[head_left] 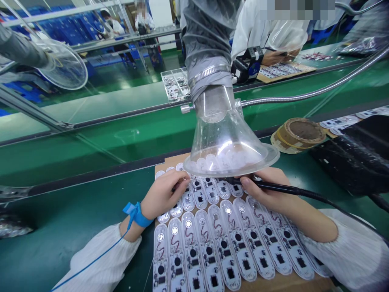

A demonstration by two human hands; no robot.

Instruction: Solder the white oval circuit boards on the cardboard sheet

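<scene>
My right hand (pixel 269 186) is wrapped round a black soldering iron (pixel 232 181), whose cable trails off to the right. The iron points left over the far row of oval white circuit-board units (pixel 199 194), beneath the rim of a clear fume-extraction hood (pixel 231 134). At the left end of that row, my left hand (pixel 166 188) is closed in a pinch; whatever lies between its fingertips is too small to make out. A blue wrist strap (pixel 138 214) with a blue cord circles my left wrist. Nearer units (pixel 225 259) show thin red and dark wires.
The units lie on a cardboard sheet (pixel 282 283) on a green bench. To the right are a tape roll (pixel 304 132), a black bag-like object (pixel 355 156) and a flexible metal arm (pixel 304 97). Across the divider, a co-worker's hands (pixel 278 56) are over similar boards.
</scene>
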